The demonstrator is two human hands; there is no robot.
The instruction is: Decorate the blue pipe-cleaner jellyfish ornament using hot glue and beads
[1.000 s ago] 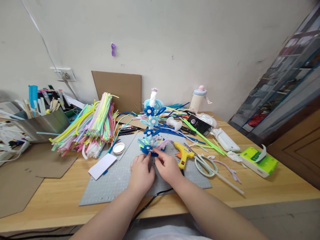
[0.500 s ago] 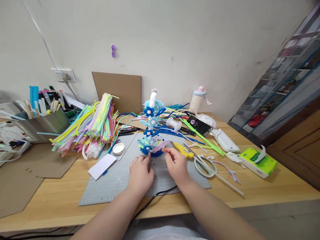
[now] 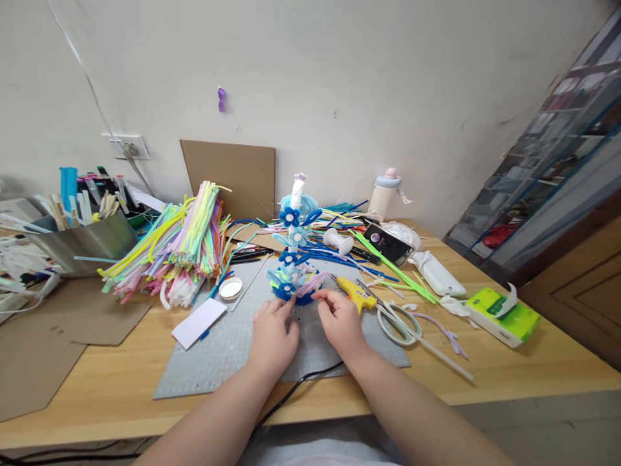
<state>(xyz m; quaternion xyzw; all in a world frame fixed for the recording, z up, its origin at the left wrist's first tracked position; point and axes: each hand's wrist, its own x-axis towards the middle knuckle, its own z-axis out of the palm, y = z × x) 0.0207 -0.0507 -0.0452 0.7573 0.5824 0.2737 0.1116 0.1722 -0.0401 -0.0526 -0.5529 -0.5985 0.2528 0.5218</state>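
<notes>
A pipe-cleaner flower decoration (image 3: 292, 239) stands upright on the grey cutting mat (image 3: 218, 362). It has a white stem with dark and light blue flowers, a purple top and a round dark blue base. My left hand (image 3: 274, 333) rests on the mat before the base, thumb apart, its index fingertip against the base's front. At the base's right edge, my right hand (image 3: 342, 320) has thumb and index finger pinched together; what lies between them, if anything, is too small to make out. A yellow-handled hot glue gun (image 3: 356, 294) lies just beyond my right hand.
Scissors (image 3: 400, 327) and a white stick lie right of the mat. A big pipe-cleaner bundle (image 3: 194, 246), a white card (image 3: 198, 323) and a round lid (image 3: 230, 288) are at left. Farther right are a phone (image 3: 388, 244) and a green tissue pack (image 3: 504, 314). A black cable (image 3: 310, 375) crosses the mat.
My left index fingertip has shifted slightly to the right along the base's front. My right hand stays pinched by the base's edge, with hardly any movement.
</notes>
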